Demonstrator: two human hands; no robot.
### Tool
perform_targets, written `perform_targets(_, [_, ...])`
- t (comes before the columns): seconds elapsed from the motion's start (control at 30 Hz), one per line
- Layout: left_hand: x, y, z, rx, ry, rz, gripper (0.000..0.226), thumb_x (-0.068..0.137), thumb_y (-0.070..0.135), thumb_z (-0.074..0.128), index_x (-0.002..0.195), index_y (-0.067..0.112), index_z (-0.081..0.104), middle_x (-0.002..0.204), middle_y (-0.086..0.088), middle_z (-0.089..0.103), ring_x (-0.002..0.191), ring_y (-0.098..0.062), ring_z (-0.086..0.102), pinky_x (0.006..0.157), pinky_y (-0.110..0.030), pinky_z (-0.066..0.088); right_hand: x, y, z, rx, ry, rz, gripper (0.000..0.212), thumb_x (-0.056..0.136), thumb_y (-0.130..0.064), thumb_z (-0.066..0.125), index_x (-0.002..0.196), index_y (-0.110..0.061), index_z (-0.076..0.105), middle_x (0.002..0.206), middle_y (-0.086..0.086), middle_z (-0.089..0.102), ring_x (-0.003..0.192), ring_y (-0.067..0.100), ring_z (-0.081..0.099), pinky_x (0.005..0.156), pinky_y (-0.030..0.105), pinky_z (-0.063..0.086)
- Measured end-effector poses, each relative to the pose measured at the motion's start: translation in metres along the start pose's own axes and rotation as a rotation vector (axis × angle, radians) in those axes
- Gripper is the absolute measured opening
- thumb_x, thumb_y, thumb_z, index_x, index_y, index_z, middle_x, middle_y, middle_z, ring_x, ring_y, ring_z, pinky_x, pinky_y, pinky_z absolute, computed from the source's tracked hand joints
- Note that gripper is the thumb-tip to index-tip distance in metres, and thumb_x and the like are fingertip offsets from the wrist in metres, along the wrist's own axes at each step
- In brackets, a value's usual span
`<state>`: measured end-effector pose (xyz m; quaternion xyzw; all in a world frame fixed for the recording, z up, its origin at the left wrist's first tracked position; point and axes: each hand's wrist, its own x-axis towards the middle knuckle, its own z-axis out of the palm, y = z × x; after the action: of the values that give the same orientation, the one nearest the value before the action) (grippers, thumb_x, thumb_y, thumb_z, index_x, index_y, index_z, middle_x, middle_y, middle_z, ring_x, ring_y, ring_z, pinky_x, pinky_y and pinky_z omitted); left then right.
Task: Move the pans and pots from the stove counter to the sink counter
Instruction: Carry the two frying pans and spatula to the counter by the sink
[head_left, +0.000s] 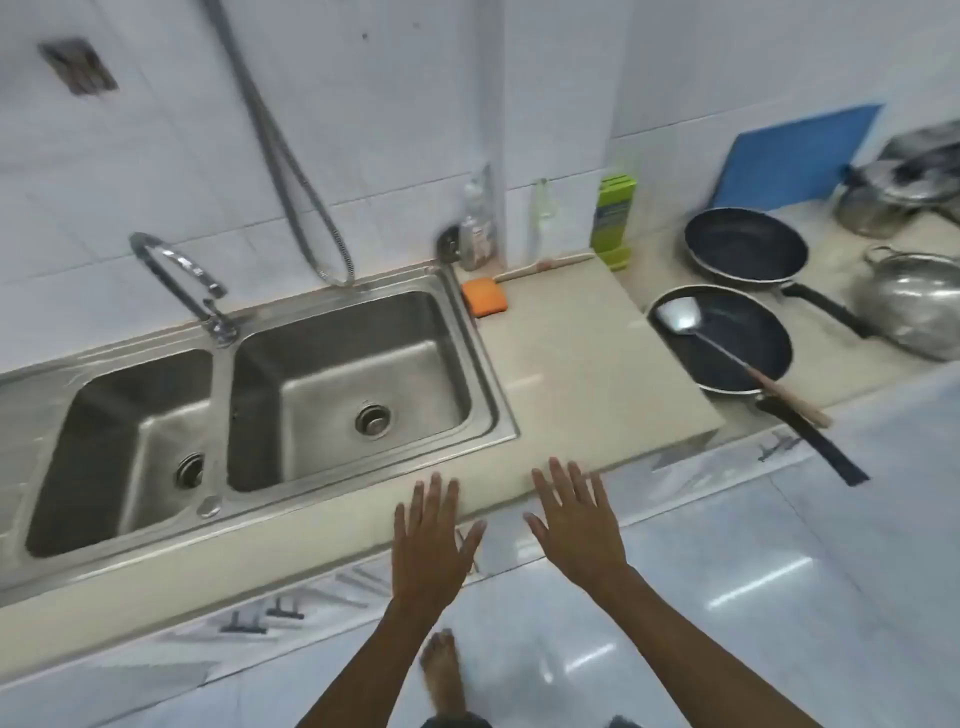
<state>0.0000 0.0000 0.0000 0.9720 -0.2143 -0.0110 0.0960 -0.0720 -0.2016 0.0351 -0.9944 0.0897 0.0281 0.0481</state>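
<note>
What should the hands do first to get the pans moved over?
Probably reach the right hand to the nearer frying pan's black handle, which sticks out past the counter edge. Both hands are open and empty, the left hand too. A metal spatula lies inside that pan, so lift it level.

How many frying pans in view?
2. Far frying pan beside the green box; near frying pan holds a metal spatula. More may sit beyond the right edge.

Two black pans (746, 248) (724, 340) are sitting right of frame on a beige table (582, 374), beside silver pots (914, 306), an orange sponge (484, 296), a green box (614, 223) and a blue board (795, 156).
</note>
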Motion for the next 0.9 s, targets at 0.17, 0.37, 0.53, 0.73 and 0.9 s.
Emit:
perform_targets(0.17, [0.003, 0.166, 0.005, -0.067, -0.118, 0.193, 0.076, 0.097, 0.069, 0.027, 0.156, 0.021, 0.034, 0.165, -0.005, 0.029, 0.153, -0.026, 0.025, 0.123, -0.05, 0.023, -0.057, 0.128, -0.037, 0.009, 0.002, 0.128, 0.065, 0.099, -0.051, 0.028, 0.141, -0.01, 0.056, 0.143, 0.017, 0.058, 0.133, 0.038, 0.053, 0.106, 0.058, 0.045])
perform_targets(0.37, [0.006, 0.32, 0.025, -0.179, -0.216, 0.304, 0.085, 0.092, 0.074, 0.011, 0.159, 0.025, 0.022, 0.169, -0.001, 0.018, 0.156, -0.021, 0.013, 0.125, -0.042, 0.007, -0.122, 0.259, -0.067, -0.013, 0.034, 0.326, 0.072, 0.102, -0.053, 0.014, 0.141, -0.011, 0.056, 0.145, 0.016, 0.056, 0.134, 0.037, 0.053, 0.109, 0.056, 0.043])
perform_targets(0.53, [0.019, 0.398, 0.048, -0.282, -0.326, 0.271, 0.075, 0.096, 0.069, 0.023, 0.158, 0.026, 0.024, 0.167, 0.0, 0.025, 0.154, -0.02, 0.019, 0.126, -0.042, 0.013, -0.14, 0.335, -0.073, 0.033, 0.058, 0.457, 0.074, 0.101, -0.057, 0.015, 0.14, -0.011, 0.057, 0.141, 0.015, 0.061, 0.128, 0.036, 0.058, 0.103, 0.054, 0.048])
perform_targets(0.73, [0.069, 0.467, 0.084, -0.557, -0.477, 0.029, 0.072, 0.098, 0.064, 0.035, 0.154, 0.02, 0.035, 0.16, -0.005, 0.04, 0.146, -0.026, 0.037, 0.121, -0.043, 0.029, -0.102, 0.433, -0.076, 0.075, 0.094, 0.465, 0.061, 0.101, -0.05, 0.044, 0.148, -0.012, 0.046, 0.15, 0.012, 0.052, 0.138, 0.033, 0.049, 0.11, 0.048, 0.043])
perform_targets(0.9, [0.118, 0.519, 0.116, -0.836, -0.61, -0.314, 0.059, 0.104, 0.05, 0.034, 0.151, 0.015, 0.04, 0.156, -0.008, 0.046, 0.142, -0.028, 0.043, 0.118, -0.038, 0.028, -0.031, 0.513, -0.081, 0.12, 0.033, 0.418, 0.062, 0.101, -0.051, 0.042, 0.149, -0.011, 0.043, 0.149, 0.012, 0.053, 0.134, 0.031, 0.052, 0.107, 0.046, 0.047])
